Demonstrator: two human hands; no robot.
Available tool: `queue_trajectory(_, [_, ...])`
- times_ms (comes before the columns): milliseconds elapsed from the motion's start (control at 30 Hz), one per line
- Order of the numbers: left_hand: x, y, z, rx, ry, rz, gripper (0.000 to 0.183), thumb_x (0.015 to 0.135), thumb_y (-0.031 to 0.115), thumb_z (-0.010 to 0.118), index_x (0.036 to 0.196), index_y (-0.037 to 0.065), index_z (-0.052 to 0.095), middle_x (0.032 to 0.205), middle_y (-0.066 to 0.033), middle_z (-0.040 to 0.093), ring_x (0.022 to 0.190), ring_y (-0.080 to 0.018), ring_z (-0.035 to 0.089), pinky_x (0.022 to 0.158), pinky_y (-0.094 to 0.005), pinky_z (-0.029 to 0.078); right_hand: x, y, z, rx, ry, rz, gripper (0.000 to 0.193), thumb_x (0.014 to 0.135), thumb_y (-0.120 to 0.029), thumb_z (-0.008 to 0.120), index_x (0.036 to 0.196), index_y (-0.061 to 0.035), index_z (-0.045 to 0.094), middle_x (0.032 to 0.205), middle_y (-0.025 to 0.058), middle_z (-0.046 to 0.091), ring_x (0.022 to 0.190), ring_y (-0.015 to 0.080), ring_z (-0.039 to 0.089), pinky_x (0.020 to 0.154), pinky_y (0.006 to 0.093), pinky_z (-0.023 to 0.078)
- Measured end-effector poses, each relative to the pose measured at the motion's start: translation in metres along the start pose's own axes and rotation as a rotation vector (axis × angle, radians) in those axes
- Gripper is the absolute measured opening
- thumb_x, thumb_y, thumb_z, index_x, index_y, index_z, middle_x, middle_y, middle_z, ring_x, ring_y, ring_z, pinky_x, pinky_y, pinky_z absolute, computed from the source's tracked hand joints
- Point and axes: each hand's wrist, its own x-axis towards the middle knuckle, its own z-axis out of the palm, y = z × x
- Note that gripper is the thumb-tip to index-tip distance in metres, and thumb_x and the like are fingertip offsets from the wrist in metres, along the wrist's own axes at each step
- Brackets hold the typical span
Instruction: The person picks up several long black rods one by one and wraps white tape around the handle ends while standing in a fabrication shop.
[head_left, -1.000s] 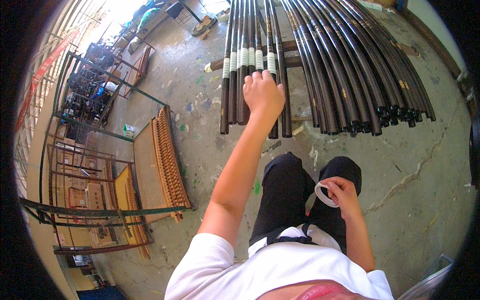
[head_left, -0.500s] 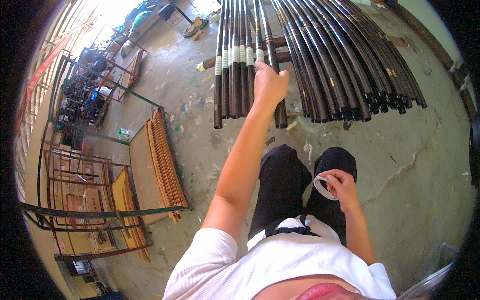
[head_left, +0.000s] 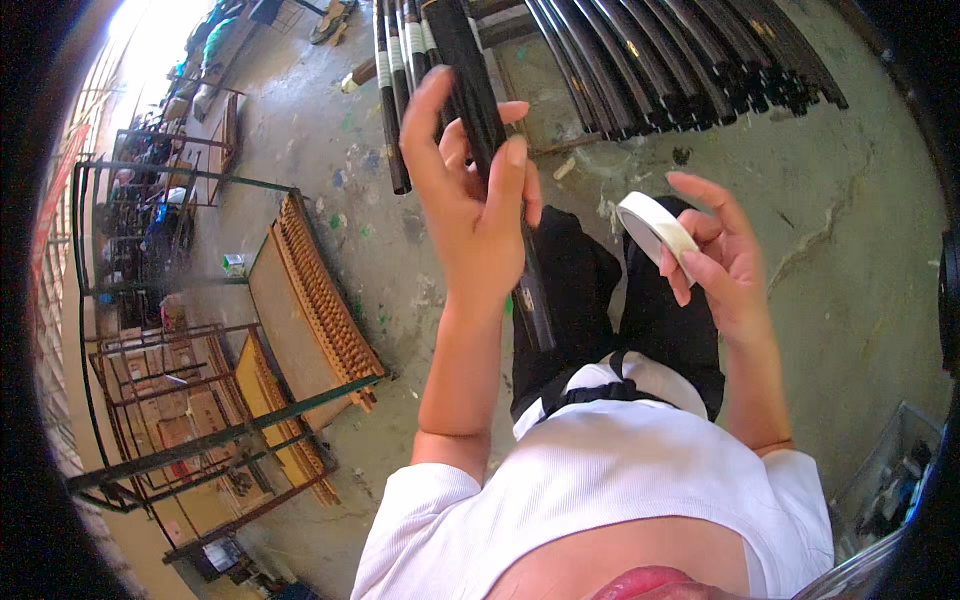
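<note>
A dark, glossy pole (head_left: 470, 75) slants toward my body, its near end over my legs. My left hand (head_left: 465, 215) is around it, fingers curled loosely and the index finger raised alongside. In my right hand (head_left: 725, 255) a roll of white tape (head_left: 655, 225) is pinched between thumb and fingers, with the index finger stretched out above it. No strip of tape can be seen between the roll and the pole. Beyond my left hand, several dark poles with white bands (head_left: 393, 120) lie side by side, partly hidden by the hand and the lifted pole.
A large bundle of dark poles (head_left: 680, 75) lies to the right on wooden supports (head_left: 500, 25). At left stand a green metal frame rack (head_left: 225, 435) and a board with rows of wooden pieces (head_left: 320, 300). A grey bin (head_left: 885, 480) is at lower right on the stained concrete floor (head_left: 400, 270).
My left hand has lifted the unbanded pole from beside the banded ones and drawn it toward me. My right hand has risen with the tape roll. The view has shifted.
</note>
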Motion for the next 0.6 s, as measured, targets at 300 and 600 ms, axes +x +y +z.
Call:
queue_trajectory(300, [-0.041, 0.028, -0.014, 0.223, -0.392, -0.010, 0.047, 0.064, 0.019, 0.083, 0.100, 0.000, 0.059, 0.114, -0.0122, 0.055, 0.069, -0.0067, 0.048, 0.063, -0.0200, 0.040, -0.016, -0.030, 0.037, -0.155, -0.039, -0.183, 0.056, 0.080, -0.005, 0.058, 0.133, -0.0009, 0.037, 0.074, 0.0001, 0.055, 0.062, 0.0042, 0.047, 0.056, 0.0167, 0.033])
queue_trajectory(600, [-0.049, 0.023, -0.014, 0.290, -0.450, 0.133, 0.027, 0.074, 0.014, 0.075, 0.090, 0.003, 0.057, 0.108, -0.0136, 0.057, 0.081, -0.0146, 0.053, 0.070, -0.0237, 0.043, -0.024, -0.035, 0.044, -0.454, -0.113, -0.290, 0.052, 0.073, 0.007, 0.050, 0.124, -0.0001, 0.047, 0.084, 0.0069, 0.059, 0.058, 0.0064, 0.048, 0.052, 0.0204, 0.036])
